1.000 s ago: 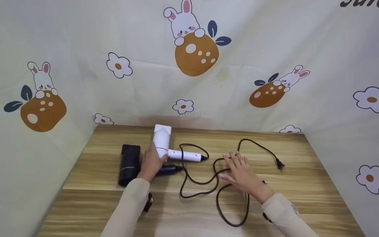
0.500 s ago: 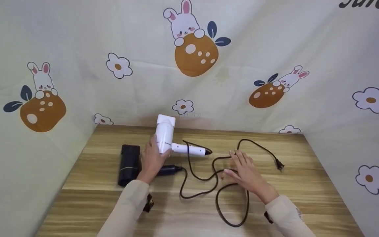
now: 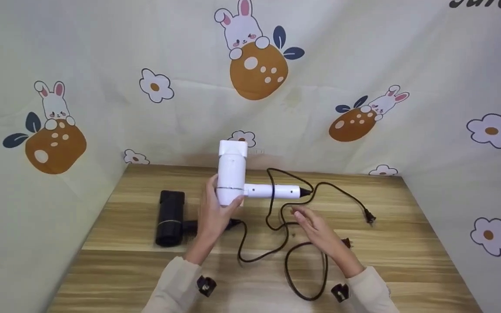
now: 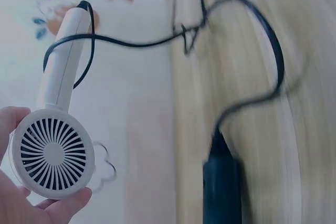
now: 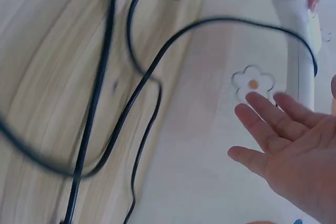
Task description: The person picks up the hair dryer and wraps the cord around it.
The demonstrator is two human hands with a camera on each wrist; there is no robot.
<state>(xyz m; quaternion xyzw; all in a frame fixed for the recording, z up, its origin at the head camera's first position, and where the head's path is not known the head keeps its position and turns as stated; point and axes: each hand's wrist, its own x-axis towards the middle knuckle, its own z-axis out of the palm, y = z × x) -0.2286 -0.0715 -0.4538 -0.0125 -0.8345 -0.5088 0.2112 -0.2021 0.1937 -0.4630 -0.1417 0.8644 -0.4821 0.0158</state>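
Observation:
My left hand (image 3: 216, 214) grips the body of a white hair dryer (image 3: 232, 170), lifted above the table. In the left wrist view, thumb and fingers wrap round its body beside the round vented end (image 4: 53, 153). The dryer's handle (image 3: 281, 191) points right, with its black cord (image 3: 270, 211) looping over it. My right hand (image 3: 320, 232) hovers near the handle's end and the cords; in the right wrist view its fingers are spread and hold nothing. A black hair dryer (image 3: 170, 219) lies on the table left of my left hand, which partly hides its handle.
Tangled black cords (image 3: 262, 256) cross the middle of the wooden table (image 3: 115, 278). One plug (image 3: 369, 216) lies at the right, another (image 3: 346, 242) behind my right wrist. A printed cloth (image 3: 181, 117) hangs behind the table's back edge.
My left hand has raised the white hair dryer and moved it to the right, drawing its cord along. My right hand has lifted from the cords and shifted slightly. The black dryer stays put.

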